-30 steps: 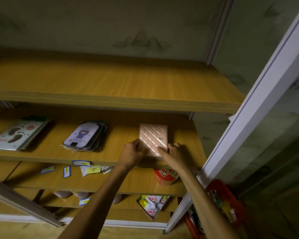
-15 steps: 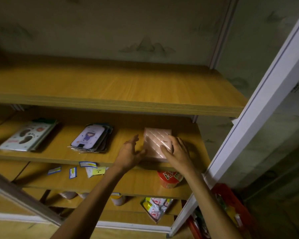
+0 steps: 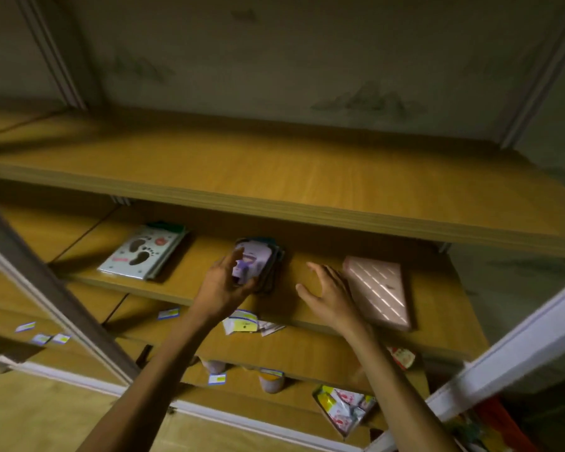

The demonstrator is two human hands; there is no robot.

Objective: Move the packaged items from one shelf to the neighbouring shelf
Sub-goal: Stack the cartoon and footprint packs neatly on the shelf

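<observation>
Two hands out, left hand (image 3: 224, 285) gripping purple packet stack (image 3: 258, 264), right hand (image 3: 328, 290) spread wide, pink quilted box (image 3: 379, 293) at its three o'clock

Motion-blurred left hand (image 3: 224, 285) covering lower part of purple pack stack (image 3: 257, 260); grip unclear. Red cup (image 3: 403, 357) mostly hidden behind shelf edge (image 3: 405, 337).

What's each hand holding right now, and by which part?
The left hand is closing on the near end of the purple packets, thumb on top; a firm grip cannot be told through the blur. The right hand is open, holding nothing, beside the pink box.
</observation>
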